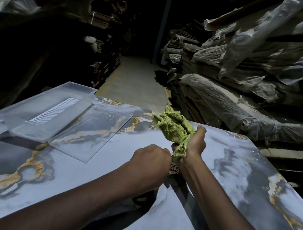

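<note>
My right hand grips a crumpled green cloth above a marble-patterned table. The cloth bunches up and away from the fist. My left hand is curled round a dark bottle-like object with a red and white label, held between both hands. Most of that object is hidden by my hands and forearms. The cloth's lower end touches its top.
A clear plastic container with a white ribbed insert sits at the table's far left. A flat clear lid lies beside it. Plastic-wrapped bundles are stacked on the right, dark shelves on the left, an aisle between.
</note>
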Demonstrator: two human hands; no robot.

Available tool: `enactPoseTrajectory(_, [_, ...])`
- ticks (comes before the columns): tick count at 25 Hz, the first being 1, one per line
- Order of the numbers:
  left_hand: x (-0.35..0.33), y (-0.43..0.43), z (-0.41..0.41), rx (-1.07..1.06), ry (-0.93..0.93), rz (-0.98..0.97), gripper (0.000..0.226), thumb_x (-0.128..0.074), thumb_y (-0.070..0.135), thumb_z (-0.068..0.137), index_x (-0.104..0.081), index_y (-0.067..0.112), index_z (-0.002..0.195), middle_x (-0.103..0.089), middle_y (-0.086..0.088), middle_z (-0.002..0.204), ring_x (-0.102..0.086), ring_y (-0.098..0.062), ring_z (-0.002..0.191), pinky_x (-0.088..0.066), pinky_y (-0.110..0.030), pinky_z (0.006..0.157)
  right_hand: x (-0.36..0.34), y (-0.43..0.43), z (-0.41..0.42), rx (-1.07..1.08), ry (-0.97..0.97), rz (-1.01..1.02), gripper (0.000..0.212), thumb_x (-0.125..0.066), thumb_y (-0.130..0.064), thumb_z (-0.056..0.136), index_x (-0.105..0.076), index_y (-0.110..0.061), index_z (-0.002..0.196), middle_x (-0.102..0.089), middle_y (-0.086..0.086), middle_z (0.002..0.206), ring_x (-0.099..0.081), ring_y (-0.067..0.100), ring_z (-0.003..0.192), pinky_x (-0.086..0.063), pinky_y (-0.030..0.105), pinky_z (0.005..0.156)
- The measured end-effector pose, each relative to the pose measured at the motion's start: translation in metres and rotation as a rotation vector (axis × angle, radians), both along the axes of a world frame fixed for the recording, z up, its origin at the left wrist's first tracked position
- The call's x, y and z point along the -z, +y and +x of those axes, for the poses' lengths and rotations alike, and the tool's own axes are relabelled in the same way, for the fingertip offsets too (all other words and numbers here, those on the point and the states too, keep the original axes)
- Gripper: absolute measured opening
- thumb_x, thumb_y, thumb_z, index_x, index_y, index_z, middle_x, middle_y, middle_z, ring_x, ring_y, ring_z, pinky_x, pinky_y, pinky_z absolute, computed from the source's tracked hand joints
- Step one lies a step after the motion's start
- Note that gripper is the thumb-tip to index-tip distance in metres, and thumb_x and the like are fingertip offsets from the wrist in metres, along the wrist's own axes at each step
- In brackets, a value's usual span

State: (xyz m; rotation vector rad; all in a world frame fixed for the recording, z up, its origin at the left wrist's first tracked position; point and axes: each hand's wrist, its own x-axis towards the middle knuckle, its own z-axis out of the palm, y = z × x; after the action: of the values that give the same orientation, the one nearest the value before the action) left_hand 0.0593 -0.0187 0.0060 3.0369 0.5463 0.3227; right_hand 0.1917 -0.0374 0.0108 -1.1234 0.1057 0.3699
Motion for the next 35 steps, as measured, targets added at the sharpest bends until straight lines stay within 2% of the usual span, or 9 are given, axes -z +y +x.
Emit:
enactPoseTrajectory(3, [0.002,0.003,0.001,0.015,0.008,-0.001,0.044,-0.067,0.033,0.085,-0.051,0.009,0.117,-0.056,-0.015,0.118,-0.058,-0.032,0.102,-0.037,-0.033,0.067,0.005,0.002,0.007,0.057,-0.057,-0.051,0.040,-0.051,-0.048,0.075,-0.050,-0.008,0.073,-0.052,0.012,0.073,-0.050,0.025,0.060,-0.039,0.032,0.053])
enactPoseTrajectory(6, [0.001,0.005,0.001,0.016,0.019,0.038,0.033,-0.060,0.025,0.089,-0.054,0.007,0.116,-0.059,-0.014,0.114,-0.060,-0.031,0.097,-0.039,-0.032,0.066,0.005,0.002,0.008,0.120,-0.147,-0.112,0.041,-0.050,-0.051,0.067,-0.045,-0.010,0.068,-0.047,0.012,0.072,-0.047,0.028,0.066,-0.038,0.041,0.061])
enactPoseTrajectory(11, [-0.004,0.004,0.000,0.041,0.076,0.040,0.026,-0.051,0.011,0.091,-0.053,0.006,0.116,-0.060,-0.014,0.109,-0.058,-0.031,0.093,-0.039,-0.034,0.065,0.006,-0.001,0.010,0.190,-0.174,-0.121,0.039,-0.051,-0.048,0.074,-0.041,-0.012,0.065,-0.043,0.009,0.067,-0.044,0.026,0.063,-0.038,0.042,0.060])
enactPoseTrajectory(15, [-0.013,0.009,-0.005,0.069,0.166,-0.011,0.023,-0.049,0.011,0.092,-0.054,0.006,0.114,-0.058,-0.013,0.104,-0.045,-0.025,0.076,-0.038,-0.033,0.063,0.004,-0.006,0.015,0.224,-0.270,-0.219,0.037,-0.052,-0.040,0.089,-0.043,-0.011,0.069,-0.040,0.003,0.063,-0.038,0.024,0.058,-0.033,0.037,0.059])
enactPoseTrajectory(19, [-0.015,0.019,-0.008,0.095,0.265,-0.006,0.024,-0.045,0.025,0.097,-0.056,0.008,0.111,-0.052,-0.011,0.091,-0.047,-0.025,0.074,-0.036,-0.032,0.061,0.005,-0.021,0.039,0.334,-0.423,-0.359,0.038,-0.052,-0.045,0.090,-0.055,-0.007,0.083,-0.059,0.013,0.084,-0.055,0.030,0.081,-0.039,0.037,0.071])
enactPoseTrajectory(24, [-0.016,0.043,0.005,0.105,0.034,-0.414,0.035,-0.037,0.041,0.100,-0.049,0.016,0.079,-0.056,-0.007,0.079,-0.052,-0.022,0.072,-0.038,-0.032,0.062,0.029,-0.017,0.050,0.021,-0.312,-0.285,0.049,-0.051,-0.061,0.072,-0.061,-0.014,0.078,-0.065,0.011,0.084,-0.065,0.038,0.091,-0.053,0.050,0.086])
enactPoseTrajectory(27, [-0.003,0.054,0.009,0.113,-0.149,-0.695,0.043,-0.035,0.040,0.101,-0.047,0.013,0.070,-0.043,0.000,0.060,-0.038,-0.014,0.055,-0.028,-0.031,0.055,0.032,-0.013,0.049,-0.155,-0.273,-0.202,0.064,-0.051,-0.063,0.067,-0.067,-0.008,0.097,-0.072,0.018,0.096,-0.069,0.038,0.091,-0.052,0.057,0.088])
enactPoseTrajectory(31, [0.008,0.053,0.014,0.095,-0.227,-0.636,0.044,-0.039,0.044,0.099,-0.041,0.014,0.067,-0.040,-0.001,0.060,-0.039,-0.017,0.057,-0.026,-0.033,0.057,0.028,-0.010,0.038,-0.351,-0.242,-0.128,0.074,-0.045,-0.062,0.077,-0.065,-0.003,0.115,-0.069,0.024,0.109,-0.066,0.040,0.100,-0.049,0.058,0.094])
enactPoseTrajectory(35, [0.010,0.050,0.014,0.035,-0.243,-0.560,0.037,-0.061,0.046,0.083,-0.049,0.014,0.096,-0.054,-0.001,0.075,-0.054,-0.016,0.065,-0.039,-0.033,0.056,0.026,-0.009,0.031,-0.490,-0.210,-0.033,0.065,-0.030,-0.050,0.094,-0.064,0.000,0.118,-0.068,0.024,0.110,-0.065,0.039,0.099,-0.052,0.046,0.089])
